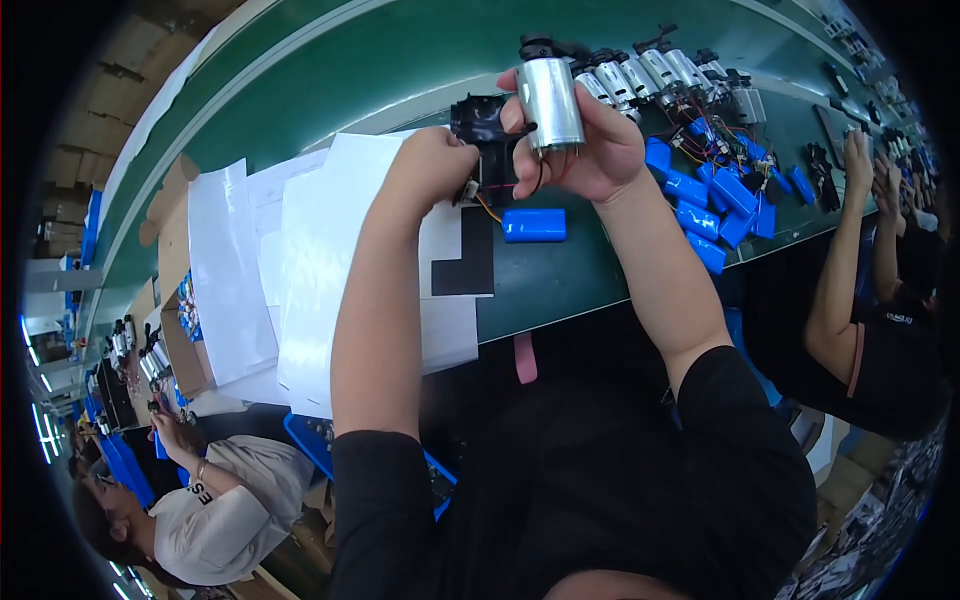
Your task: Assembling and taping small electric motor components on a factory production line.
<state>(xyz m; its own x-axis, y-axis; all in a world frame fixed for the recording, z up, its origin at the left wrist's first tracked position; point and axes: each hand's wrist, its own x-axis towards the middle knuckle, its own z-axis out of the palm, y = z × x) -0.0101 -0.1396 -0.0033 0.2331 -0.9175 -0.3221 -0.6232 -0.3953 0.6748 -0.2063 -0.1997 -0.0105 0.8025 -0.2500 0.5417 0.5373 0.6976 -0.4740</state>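
My right hand (612,150) is closed around a silver cylindrical motor (550,105) with a black fitting on its top end. Thin red and dark wires (545,170) hang from the motor's lower end. Left of it, my left hand (432,168) pinches the edge of a black plastic part (482,120); its fingertips are partly hidden. A blue-wrapped battery pack (534,225) lies on the green bench below the hands, its coloured wires running up toward the black part.
Several silver motors (660,72) stand in a row at the back right, with a heap of blue battery packs (735,195) before them. White sheets (310,240) and a cardboard box (178,340) lie left. Co-workers sit at left (235,500) and right (880,340).
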